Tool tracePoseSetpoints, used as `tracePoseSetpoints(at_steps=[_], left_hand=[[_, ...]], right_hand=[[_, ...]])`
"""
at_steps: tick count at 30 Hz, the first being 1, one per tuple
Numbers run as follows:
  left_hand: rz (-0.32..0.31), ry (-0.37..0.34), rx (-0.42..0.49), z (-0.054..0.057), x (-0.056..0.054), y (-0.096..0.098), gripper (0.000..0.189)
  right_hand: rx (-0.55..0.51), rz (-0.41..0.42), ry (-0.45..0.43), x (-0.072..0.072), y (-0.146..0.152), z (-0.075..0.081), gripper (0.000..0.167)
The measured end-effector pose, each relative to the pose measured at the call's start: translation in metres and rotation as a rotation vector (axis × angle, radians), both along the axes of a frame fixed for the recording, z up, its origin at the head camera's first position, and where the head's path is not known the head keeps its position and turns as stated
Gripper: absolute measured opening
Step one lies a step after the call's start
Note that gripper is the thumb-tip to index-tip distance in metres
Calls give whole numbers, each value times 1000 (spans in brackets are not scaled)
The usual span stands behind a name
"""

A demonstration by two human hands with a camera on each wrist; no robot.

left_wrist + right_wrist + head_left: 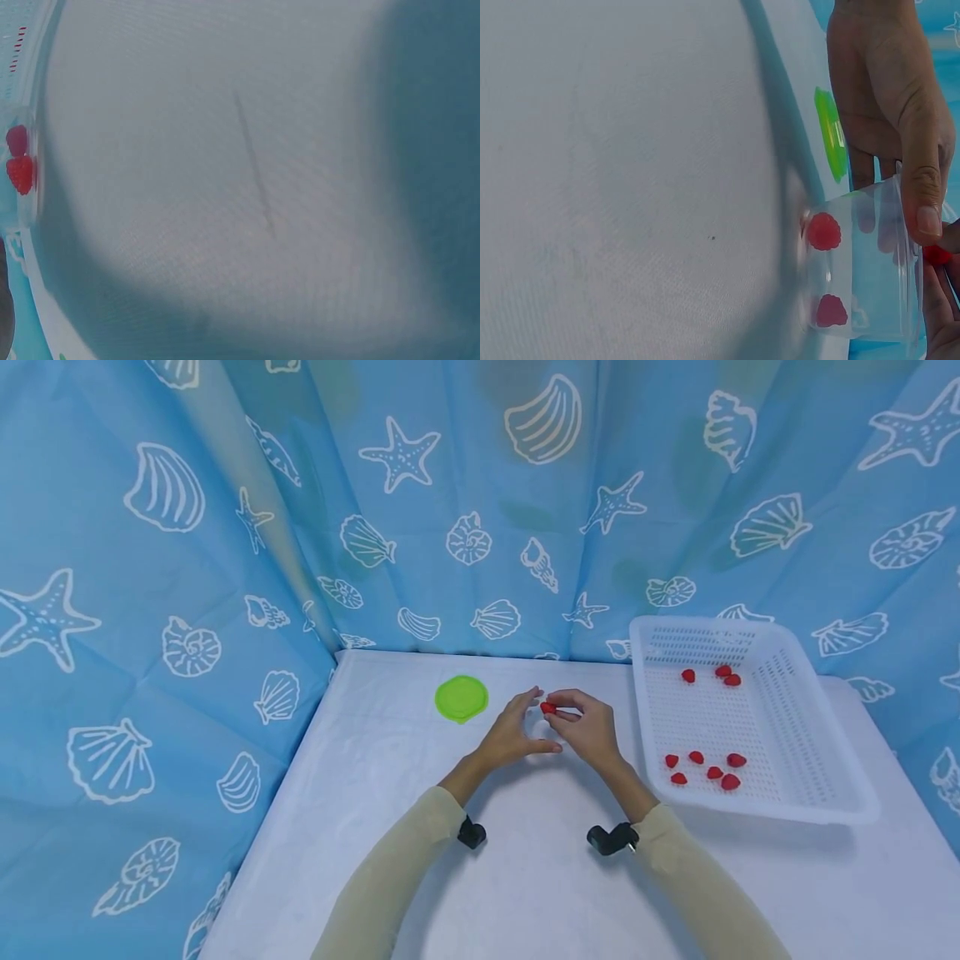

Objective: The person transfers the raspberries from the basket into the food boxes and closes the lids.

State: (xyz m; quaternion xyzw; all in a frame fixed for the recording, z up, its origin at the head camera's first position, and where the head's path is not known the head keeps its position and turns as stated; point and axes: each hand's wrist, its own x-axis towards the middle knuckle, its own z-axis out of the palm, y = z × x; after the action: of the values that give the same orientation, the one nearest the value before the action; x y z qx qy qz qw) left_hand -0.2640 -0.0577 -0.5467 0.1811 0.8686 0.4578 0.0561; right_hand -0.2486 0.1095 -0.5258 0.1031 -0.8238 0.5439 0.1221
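Observation:
A clear plastic tub [871,270] stands on the white table, with two red raspberries [823,232] at its bottom. My left hand [510,735] grips the tub from the left, its thumb over the rim and its fingers round the far side in the right wrist view. My right hand [590,727] pinches another raspberry [548,707] between thumb and fingertips, right at the tub's mouth. The left wrist view catches only the tub's edge, with a raspberry [20,174] behind its wall.
To the left of the hands lies a bright green round lid [461,699]. On the right sits a white perforated basket [817,752] with several raspberries [731,782] on its floor. A blue shell-print curtain [465,585] hangs behind the table.

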Motion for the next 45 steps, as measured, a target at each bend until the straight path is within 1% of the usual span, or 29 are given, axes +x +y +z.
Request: tracePoseSetpoints(at_steps=[7, 14, 21, 28, 33, 36, 40, 43, 45], left_hand=[[-1, -2, -2, 0, 0, 1, 103], [11, 3, -4, 1, 1, 0, 104], [8, -13, -11, 2, 3, 0, 104], [-5, 7, 11, -1, 0, -1, 103], [-2, 7, 9, -2, 0, 0, 103], [6, -4, 4, -2, 1, 0, 103], [20, -23, -2, 0, 1, 1, 104], [22, -33, -2, 0, 1, 1, 102], [26, -35, -2, 0, 0, 1, 101]], right_hand=[[32, 3, -8, -2, 1, -3, 27], [56, 26, 32, -6, 1, -3, 28], [65, 29, 16, -7, 1, -5, 27], [82, 36, 25, -9, 1, -8, 25], [80, 39, 36, -8, 1, -8, 26], [75, 39, 26, -6, 1, -5, 26], [63, 42, 12, -4, 1, 3, 26], [50, 40, 19, -3, 1, 12, 26], [40, 41, 40, -2, 2, 19, 26]])
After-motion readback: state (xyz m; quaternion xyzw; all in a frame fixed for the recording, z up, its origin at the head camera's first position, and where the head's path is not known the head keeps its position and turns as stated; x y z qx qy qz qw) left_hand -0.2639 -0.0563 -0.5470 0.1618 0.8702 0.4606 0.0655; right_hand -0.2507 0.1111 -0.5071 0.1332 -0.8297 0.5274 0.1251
